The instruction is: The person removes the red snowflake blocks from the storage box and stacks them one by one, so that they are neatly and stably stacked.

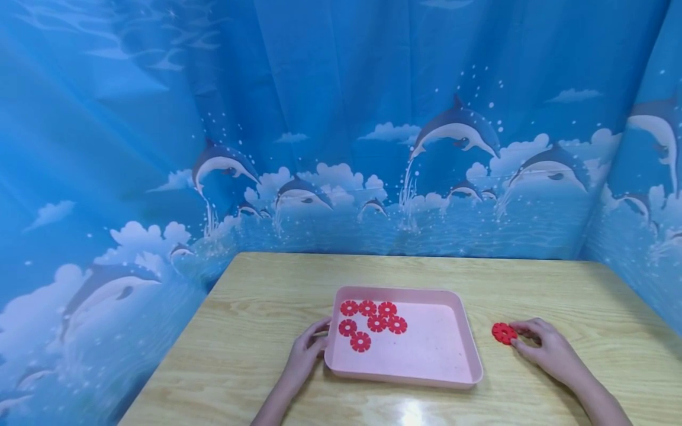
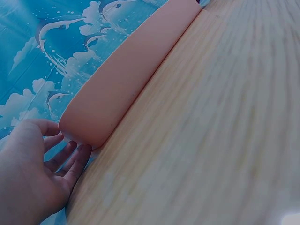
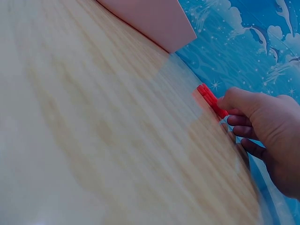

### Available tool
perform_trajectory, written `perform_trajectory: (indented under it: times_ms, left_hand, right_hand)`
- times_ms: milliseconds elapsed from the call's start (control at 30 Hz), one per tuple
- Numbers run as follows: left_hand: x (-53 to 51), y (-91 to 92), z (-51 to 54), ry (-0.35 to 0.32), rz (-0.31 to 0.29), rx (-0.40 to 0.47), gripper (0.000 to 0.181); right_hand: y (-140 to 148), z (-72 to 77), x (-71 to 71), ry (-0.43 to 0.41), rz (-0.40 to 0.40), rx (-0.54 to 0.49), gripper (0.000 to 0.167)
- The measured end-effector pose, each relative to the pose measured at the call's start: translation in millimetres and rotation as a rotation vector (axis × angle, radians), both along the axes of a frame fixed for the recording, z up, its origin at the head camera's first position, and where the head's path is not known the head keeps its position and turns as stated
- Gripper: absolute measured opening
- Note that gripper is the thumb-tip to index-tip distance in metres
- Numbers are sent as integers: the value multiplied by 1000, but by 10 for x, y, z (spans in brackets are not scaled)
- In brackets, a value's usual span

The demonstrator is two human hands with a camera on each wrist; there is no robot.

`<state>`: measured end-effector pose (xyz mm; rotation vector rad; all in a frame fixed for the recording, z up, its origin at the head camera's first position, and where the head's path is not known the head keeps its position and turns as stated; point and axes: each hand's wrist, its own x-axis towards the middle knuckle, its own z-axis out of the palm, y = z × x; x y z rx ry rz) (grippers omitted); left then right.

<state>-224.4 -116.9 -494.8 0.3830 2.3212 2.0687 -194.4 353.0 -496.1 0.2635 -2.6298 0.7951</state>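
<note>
A shallow pink tray (image 1: 431,331) stands on the wooden table. Several red notched plastic discs (image 1: 360,341), snowflake-style building pieces, lie flat in its left half. My left hand (image 1: 307,350) holds the tray's left side; in the left wrist view its bent fingers (image 2: 77,164) lie against the tray's corner. To the right of the tray, my right hand (image 1: 549,350) pinches red notched discs (image 1: 504,333) between thumb and fingers, close to the tabletop. Edge-on in the right wrist view, these red discs (image 3: 211,99) look layered like a small stack; how many is unclear.
A light wood-grain table (image 1: 256,307) carries everything. Behind it and along the sides hangs a blue curtain (image 1: 341,118) printed with dolphins, clouds and waves. The tray's raised wall (image 1: 469,337) stands between its inside and the right hand.
</note>
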Motion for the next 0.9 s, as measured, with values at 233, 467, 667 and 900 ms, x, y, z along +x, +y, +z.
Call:
perform_trajectory:
  times_ms: [233,467,667,900]
  left_hand:
    - [3,-7,2,-5,-6,11,42]
    - [1,-5,-2,-1,-4,7,42]
    - [-2,-2,-4,-5,-4,16,41]
    - [-23,-10,-5,-26,-11,27,40]
  right_hand:
    - [-5,-5,11,-2,10,-6,31]
    - [4,-19,1,9,8,-2,30]
    - [-1,-20,-3,16,9,-14,29]
    - [7,-18,-5,28,6,-16,29]
